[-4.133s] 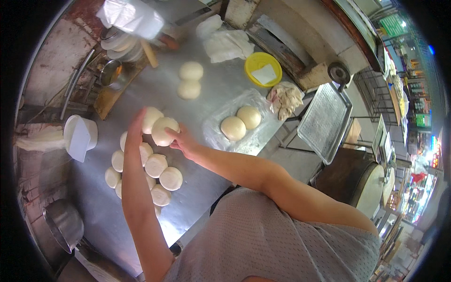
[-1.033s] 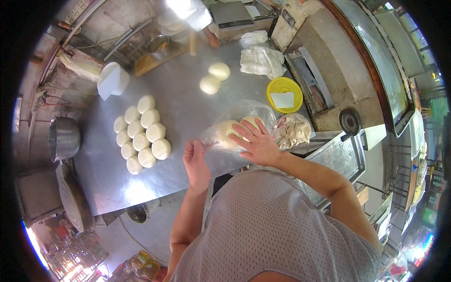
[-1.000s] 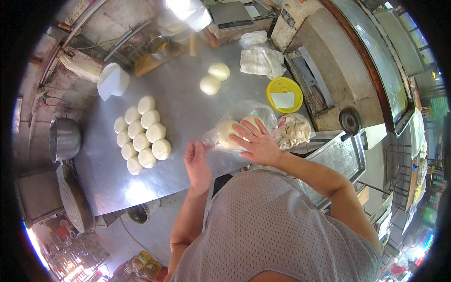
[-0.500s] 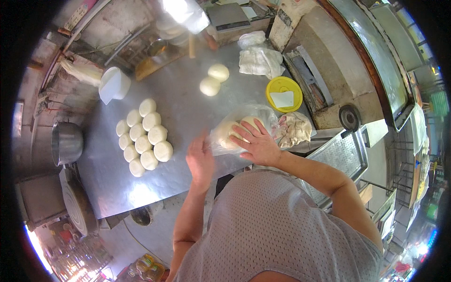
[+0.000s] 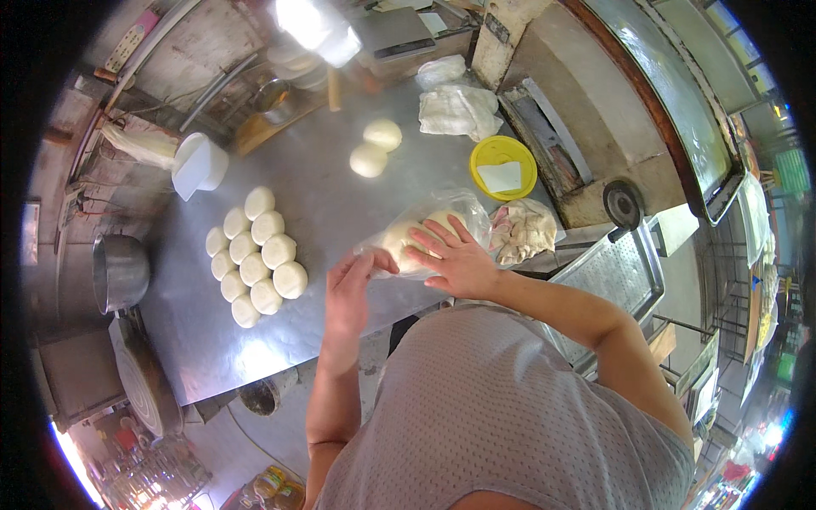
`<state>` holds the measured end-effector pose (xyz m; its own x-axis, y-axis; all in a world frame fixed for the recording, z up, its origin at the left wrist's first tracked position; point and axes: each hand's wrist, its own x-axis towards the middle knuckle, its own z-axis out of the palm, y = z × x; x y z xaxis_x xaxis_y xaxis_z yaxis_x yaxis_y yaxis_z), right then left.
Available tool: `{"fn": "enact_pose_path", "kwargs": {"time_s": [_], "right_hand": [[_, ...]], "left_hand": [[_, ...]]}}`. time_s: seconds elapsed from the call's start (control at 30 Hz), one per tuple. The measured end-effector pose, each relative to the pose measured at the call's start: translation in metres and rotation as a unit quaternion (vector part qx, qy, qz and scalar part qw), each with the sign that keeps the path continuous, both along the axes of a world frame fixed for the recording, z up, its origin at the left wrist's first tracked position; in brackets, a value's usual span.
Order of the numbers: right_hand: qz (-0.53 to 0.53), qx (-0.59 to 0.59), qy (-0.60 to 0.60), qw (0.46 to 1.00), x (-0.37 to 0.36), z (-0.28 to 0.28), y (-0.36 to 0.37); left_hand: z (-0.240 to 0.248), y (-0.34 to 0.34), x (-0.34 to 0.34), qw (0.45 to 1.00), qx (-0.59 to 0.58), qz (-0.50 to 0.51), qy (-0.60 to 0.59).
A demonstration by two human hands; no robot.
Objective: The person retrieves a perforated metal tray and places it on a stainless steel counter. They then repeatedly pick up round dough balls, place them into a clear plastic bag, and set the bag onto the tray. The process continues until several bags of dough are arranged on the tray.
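Left hand pinches one clear bag, right hand lies spread over its two dough balls; table carries twelve rounds, two loose balls.

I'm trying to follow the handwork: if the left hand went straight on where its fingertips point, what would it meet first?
Most likely the clear plastic around the pale dough; the left hand seems right at its left edge, though exact contact is unclear.
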<state>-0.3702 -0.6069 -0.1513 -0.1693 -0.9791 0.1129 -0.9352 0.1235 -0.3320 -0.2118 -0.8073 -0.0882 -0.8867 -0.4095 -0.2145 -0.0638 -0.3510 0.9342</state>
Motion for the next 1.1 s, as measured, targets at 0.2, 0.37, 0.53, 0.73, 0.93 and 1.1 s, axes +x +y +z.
{"fn": "enact_pose_path", "kwargs": {"time_s": [0.2,0.37,0.53,0.73,0.93,1.1], "right_hand": [[-0.005,-0.010,-0.017,1.000,-0.001,0.004,0.001],[-0.001,-0.070,-0.060,0.996,-0.011,0.007,0.008],[-0.322,-0.138,-0.165,0.922,-0.045,-0.017,0.028],[-0.479,-0.072,-0.460,0.744,-0.066,-0.074,0.046],[-0.416,-0.170,-0.557,0.699,-0.070,0.046,0.061],[-0.363,-0.186,-0.263,0.875,-0.059,0.101,0.050]], "left_hand": [[-0.025,0.022,-0.012,0.946,-0.295,-0.108,-0.079],[-0.005,0.032,-0.017,0.899,-0.338,-0.213,-0.177],[-0.008,0.038,-0.013,0.889,-0.411,-0.172,-0.107],[-0.017,0.035,-0.018,0.813,-0.549,-0.174,-0.081],[-0.010,0.030,-0.016,0.788,-0.583,-0.180,-0.081],[-0.027,0.024,-0.013,0.738,-0.653,-0.161,-0.057]]}}
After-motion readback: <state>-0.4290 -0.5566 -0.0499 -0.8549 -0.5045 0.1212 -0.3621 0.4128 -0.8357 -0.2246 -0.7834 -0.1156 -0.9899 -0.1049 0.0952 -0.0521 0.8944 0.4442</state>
